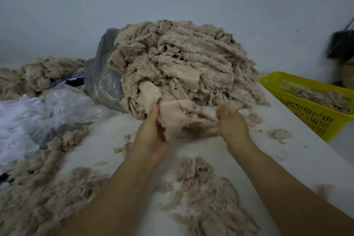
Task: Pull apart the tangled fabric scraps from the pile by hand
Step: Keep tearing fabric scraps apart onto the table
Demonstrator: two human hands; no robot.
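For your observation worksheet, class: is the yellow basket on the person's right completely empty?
No. The yellow basket holds some beige fluffy scraps, lying on its bottom, at the right edge of the white table.

Both forearms are bare right up to the bottom of the view, with no sleeve or cuff showing on either. The left hand (153,136) and right hand (232,122) are ungloved. The wrists carry nothing. Blur hides the fingers (222,105) too much to make out nails.
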